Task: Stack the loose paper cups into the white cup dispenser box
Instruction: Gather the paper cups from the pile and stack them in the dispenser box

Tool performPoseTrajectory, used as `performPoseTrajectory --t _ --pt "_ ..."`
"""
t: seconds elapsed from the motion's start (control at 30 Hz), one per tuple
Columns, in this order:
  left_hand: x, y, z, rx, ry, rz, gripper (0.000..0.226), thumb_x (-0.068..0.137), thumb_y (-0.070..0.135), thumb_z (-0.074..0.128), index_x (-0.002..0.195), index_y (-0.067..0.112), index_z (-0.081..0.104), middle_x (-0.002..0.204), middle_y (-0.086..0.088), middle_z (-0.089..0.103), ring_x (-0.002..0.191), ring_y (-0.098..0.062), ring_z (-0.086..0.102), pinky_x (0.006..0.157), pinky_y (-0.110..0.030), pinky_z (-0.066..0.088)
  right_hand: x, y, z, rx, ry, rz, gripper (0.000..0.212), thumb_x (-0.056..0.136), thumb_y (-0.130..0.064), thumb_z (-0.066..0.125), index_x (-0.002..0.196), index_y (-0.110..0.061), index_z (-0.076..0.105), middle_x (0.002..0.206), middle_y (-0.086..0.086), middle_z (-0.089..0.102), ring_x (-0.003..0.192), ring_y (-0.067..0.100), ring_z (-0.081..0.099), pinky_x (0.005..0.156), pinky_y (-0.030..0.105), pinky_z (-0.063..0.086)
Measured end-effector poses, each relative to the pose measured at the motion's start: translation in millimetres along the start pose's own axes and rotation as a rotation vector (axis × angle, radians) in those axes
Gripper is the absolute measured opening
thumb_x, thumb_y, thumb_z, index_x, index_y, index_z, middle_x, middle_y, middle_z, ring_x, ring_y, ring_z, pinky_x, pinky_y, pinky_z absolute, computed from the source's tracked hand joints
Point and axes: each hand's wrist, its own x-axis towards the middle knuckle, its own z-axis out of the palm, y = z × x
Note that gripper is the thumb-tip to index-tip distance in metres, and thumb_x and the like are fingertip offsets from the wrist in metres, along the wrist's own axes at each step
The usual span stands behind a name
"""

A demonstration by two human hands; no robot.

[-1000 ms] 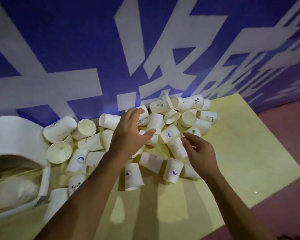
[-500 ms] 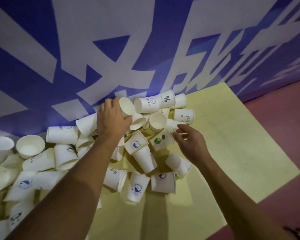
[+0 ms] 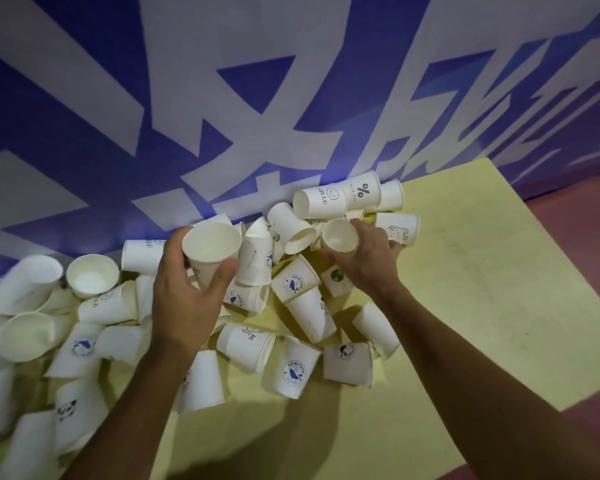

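While both hands work in the heap, the step in hand looks like gathering: single cups are being picked out to be nested. The loose paper cups [image 3: 246, 344] lie tumbled over a yellow mat [image 3: 482, 289], spreading below and left of the HELLO cup [image 3: 321, 202], which lies on its side against the blue banner [image 3: 84, 116]. The left hand [image 3: 187, 299], down-left of the HELLO cup, curls thumb and fingers round a plain cup [image 3: 211, 251], mouth up. The right hand [image 3: 368, 261], just below the HELLO cup, wraps a second cup [image 3: 340, 235], its mouth facing the camera. Next, I judge, one cup must slide into the other, rims lined up and squeezed lightly so the thin walls do not buckle. The white cup dispenser box is out of view.
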Motion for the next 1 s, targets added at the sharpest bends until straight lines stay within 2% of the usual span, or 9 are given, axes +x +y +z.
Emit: performPoseTrajectory --t 0.1,0.13,0.3,0.4,0.57,0.63,0.7,0.9,1.0 --pt "-7.5 -11.3 -9.3 -0.048 0.017 -0.024 0.072 0.082 0.054 0.071 0.141 0.017 0.051 0.131 0.002 0.063 0.114 -0.016 0.061 0.085 -0.008 0.047 -3.4 -0.7 1.6 0.026 0.033 -0.015 0.058 0.085 -0.059 0.071 0.129 -0.024 0.054 0.118 -0.005 0.062 0.116 0.022 0.053 0.100 0.049 0.030" --pt "-9.2 -13.6 -12.2 -0.071 0.029 -0.034 0.072 0.081 0.053 0.071 0.139 0.016 0.052 0.130 0.002 0.063 0.113 -0.017 0.062 0.082 -0.005 0.046 -6.4 -1.3 0.3 0.050 0.051 -0.025 0.056 0.086 -0.056 0.072 0.127 -0.023 0.054 0.115 -0.006 0.062 0.114 0.023 0.054 0.100 0.049 0.030" --pt "-14.0 -24.9 -35.7 -0.195 0.088 -0.060 0.069 0.071 0.054 0.080 0.128 0.027 0.052 0.126 0.004 0.065 0.113 -0.019 0.065 0.083 -0.018 0.050 -33.0 -14.1 -18.5 0.114 0.124 -0.085 0.067 0.082 -0.060 0.076 0.131 -0.021 0.052 0.121 -0.004 0.063 0.116 0.020 0.054 0.100 0.044 0.031" --pt "-21.0 -39.3 -59.8 -0.256 0.108 -0.066 0.072 0.079 0.055 0.083 0.134 0.022 0.051 0.131 0.001 0.064 0.117 -0.021 0.064 0.087 -0.024 0.051 -58.9 -39.9 -34.6 0.178 0.153 -0.097 0.070 0.080 -0.063 0.077 0.133 -0.023 0.053 0.127 -0.009 0.061 0.119 0.016 0.053 0.100 0.040 0.029" --pt "-40.3 -61.3 -114.7 -0.302 0.111 0.013 0.066 0.084 0.056 0.070 0.136 0.021 0.051 0.128 0.003 0.063 0.115 -0.018 0.062 0.092 -0.026 0.051 -109.4 -104.6 -35.7 0.342 0.132 -0.170 0.061 0.083 -0.058 0.079 0.132 -0.034 0.051 0.127 -0.016 0.060 0.117 0.010 0.055 0.102 0.052 0.046" --pt "-49.6 -73.1 -142.8 -0.338 0.102 0.041 0.066 0.083 0.054 0.071 0.136 0.020 0.050 0.128 0.001 0.062 0.117 -0.020 0.062 0.095 -0.031 0.051 -132.5 -138.6 -26.6 0.377 0.114 -0.224 0.065 0.084 -0.055 0.080 0.136 -0.032 0.050 0.129 -0.016 0.058 0.115 0.001 0.054 0.098 0.035 0.051" --pt "-59.7 -88.3 -176.4 -0.357 0.100 0.059 0.066 0.082 0.051 0.073 0.136 0.023 0.049 0.129 0.004 0.061 0.117 -0.019 0.061 0.096 -0.034 0.051 -157.7 -177.0 -13.9 0.403 0.083 -0.282 0.065 0.085 -0.051 0.080 0.138 -0.030 0.049 0.128 -0.019 0.055 0.115 -0.008 0.051 0.090 0.013 0.046" --pt "-94.9 -142.3 -289.8 -0.372 0.079 0.068 0.066 0.073 0.046 0.080 0.132 0.042 0.049 0.128 0.011 0.062 0.117 -0.019 0.063 0.092 -0.027 0.052 -234.3 -287.7 44.7 0.513 -0.002 -0.388 0.060 0.084 -0.047 0.080 0.135 -0.030 0.053 0.129 -0.016 0.060 0.117 0.005 0.057 0.090 0.016 0.047" --pt "-109.0 -175.1 -338.0 -0.300 0.077 0.088 0.070 0.075 0.044 0.080 0.136 0.027 0.052 0.131 0.008 0.063 0.120 -0.021 0.063 0.093 -0.030 0.054 -266.0 -333.3 74.8 0.551 -0.051 -0.415 0.061 0.080 -0.049 0.080 0.133 -0.035 0.054 0.126 -0.028 0.059 0.117 -0.001 0.057 0.091 0.009 0.044"
